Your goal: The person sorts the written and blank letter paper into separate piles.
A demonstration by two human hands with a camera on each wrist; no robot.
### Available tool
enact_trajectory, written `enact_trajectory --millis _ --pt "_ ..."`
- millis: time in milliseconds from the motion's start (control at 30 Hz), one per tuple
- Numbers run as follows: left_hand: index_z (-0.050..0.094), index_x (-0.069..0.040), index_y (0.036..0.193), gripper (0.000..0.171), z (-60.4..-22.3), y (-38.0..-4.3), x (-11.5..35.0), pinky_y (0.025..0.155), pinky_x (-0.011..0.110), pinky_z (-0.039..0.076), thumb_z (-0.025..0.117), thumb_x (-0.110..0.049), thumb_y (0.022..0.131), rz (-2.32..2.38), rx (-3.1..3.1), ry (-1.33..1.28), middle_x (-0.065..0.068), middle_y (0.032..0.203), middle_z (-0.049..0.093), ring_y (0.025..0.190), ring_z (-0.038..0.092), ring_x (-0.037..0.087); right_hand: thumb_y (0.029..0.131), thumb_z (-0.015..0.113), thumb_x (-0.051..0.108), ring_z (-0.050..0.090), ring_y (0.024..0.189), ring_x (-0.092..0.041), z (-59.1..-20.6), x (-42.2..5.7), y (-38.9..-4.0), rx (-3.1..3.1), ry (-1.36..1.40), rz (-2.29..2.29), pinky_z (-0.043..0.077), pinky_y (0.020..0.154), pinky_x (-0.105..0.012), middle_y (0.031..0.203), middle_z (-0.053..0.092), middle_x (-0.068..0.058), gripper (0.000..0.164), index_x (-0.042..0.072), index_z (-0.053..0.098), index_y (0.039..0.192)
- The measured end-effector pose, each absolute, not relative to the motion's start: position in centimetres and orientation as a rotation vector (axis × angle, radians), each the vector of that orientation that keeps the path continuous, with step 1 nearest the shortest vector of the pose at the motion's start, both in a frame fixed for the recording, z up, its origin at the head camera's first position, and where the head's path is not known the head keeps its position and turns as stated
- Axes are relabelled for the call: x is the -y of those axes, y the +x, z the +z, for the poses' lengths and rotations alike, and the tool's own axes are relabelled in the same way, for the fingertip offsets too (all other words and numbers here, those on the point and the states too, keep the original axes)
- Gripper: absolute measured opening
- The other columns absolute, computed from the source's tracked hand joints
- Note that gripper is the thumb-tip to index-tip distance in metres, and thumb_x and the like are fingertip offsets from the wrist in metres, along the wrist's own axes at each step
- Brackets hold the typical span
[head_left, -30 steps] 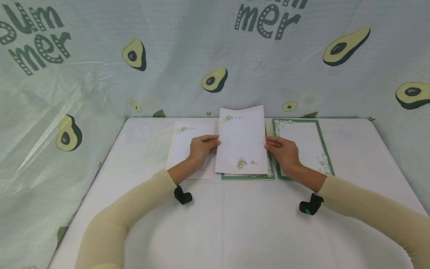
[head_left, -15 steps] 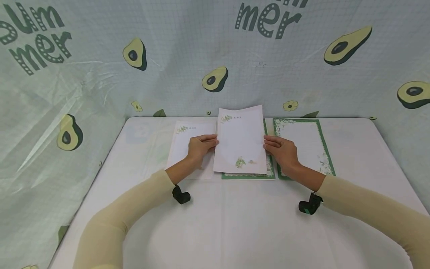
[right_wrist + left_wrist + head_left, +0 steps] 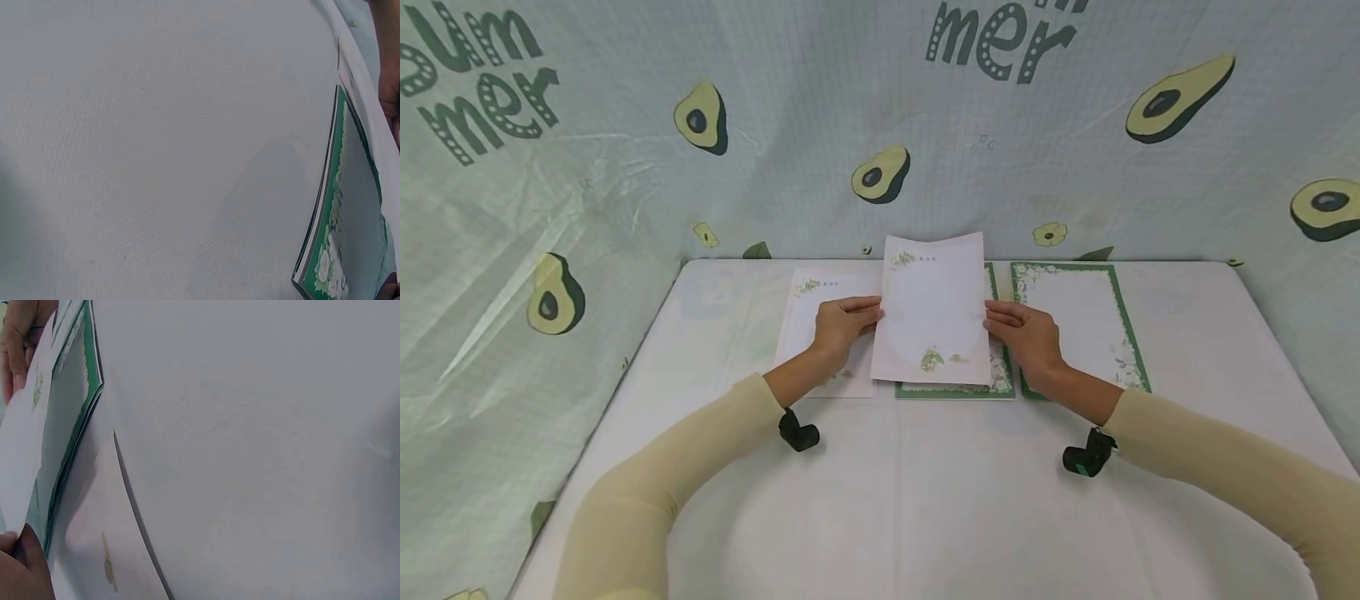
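A sheet of white letter paper (image 3: 934, 308) with small leafy prints is held up between both hands, over a green-bordered sheet (image 3: 955, 392). My left hand (image 3: 842, 325) pinches its left edge between thumb and fingers. At the opposite edge my right hand (image 3: 1026, 337) pinches it the same way. The left wrist view shows the lifted paper (image 3: 22, 450) bowed above the green-bordered pile (image 3: 94, 356). Under my left hand lies another leaf-printed sheet (image 3: 797, 321). Beneath my right wrist is a second green-bordered sheet (image 3: 1075, 321), partly covered by the hand.
The papers lie along the far side of a white-covered table (image 3: 895, 500). Behind it hangs a pale sheet (image 3: 790, 125) printed with avocados and lettering, which also runs down the left side. A small black camera (image 3: 1090, 454) hangs at the right wrist, another (image 3: 799, 431) at the left.
Both hands have shifted slightly left with the lifted paper and raised it a little, baring more of the green-bordered sheet on its right side.
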State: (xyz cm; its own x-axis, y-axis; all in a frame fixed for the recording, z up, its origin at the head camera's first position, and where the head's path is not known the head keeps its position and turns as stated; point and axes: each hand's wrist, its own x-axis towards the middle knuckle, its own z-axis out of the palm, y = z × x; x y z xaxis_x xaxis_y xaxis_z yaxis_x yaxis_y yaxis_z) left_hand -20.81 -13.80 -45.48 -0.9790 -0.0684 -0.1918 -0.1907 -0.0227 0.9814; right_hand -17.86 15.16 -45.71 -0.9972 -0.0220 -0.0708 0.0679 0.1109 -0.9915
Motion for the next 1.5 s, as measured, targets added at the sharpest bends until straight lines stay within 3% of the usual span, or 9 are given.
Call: enact_trajectory --millis 300,1500 --pt "0.073 0.004 0.118 0.027 -45.1 -20.8 14.2 0.085 0.028 0.062 0.074 0.001 0.091 2.164 -2.143 -0.254 0.017 0.111 0.075 0.094 0.074 0.013 0.099 0.067 0.006 0.067 0.101 0.003 -46.0 -15.0 -18.2 -2.263 0.003 -2.083 0.057 0.091 -0.021 0.137 0.061 -0.023 0.041 -0.003 0.06 0.138" --pt "0.071 0.006 0.122 0.03 -44.5 -20.1 17.7 0.084 0.028 0.062 0.074 -0.002 0.093 2.104 -2.183 -0.251 0.015 0.111 0.076 0.087 0.074 0.008 0.098 0.07 0.01 0.069 0.105 -0.006 -46.5 -12.1 -18.5 -2.252 0.029 -2.035 0.059 0.087 -0.021 0.129 0.068 -0.018 0.038 0.003 0.065 0.135"
